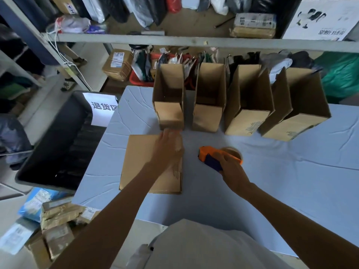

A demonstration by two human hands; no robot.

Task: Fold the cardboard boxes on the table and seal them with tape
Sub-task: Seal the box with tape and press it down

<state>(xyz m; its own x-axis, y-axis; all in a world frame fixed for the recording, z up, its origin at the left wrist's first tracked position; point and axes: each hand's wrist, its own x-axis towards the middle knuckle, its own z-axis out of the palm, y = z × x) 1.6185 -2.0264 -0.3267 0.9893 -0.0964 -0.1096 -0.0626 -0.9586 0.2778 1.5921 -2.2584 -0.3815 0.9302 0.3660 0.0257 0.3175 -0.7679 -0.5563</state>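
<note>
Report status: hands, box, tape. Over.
Left hand open on flat box. Right hand grips tape gun. Four open boxes stand behind; nothing blocking.

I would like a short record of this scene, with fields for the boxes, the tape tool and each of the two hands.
standing boxes: four, upright in a row at the far side of the table, tops open
flat box: one, lying unfolded in front of the leftmost standing box
tape dispenser: orange and blue, on the table right of the flat box
left hand: blurred, over the flat box's far right corner; grip unclear
right hand: grips the tape dispenser
</note>
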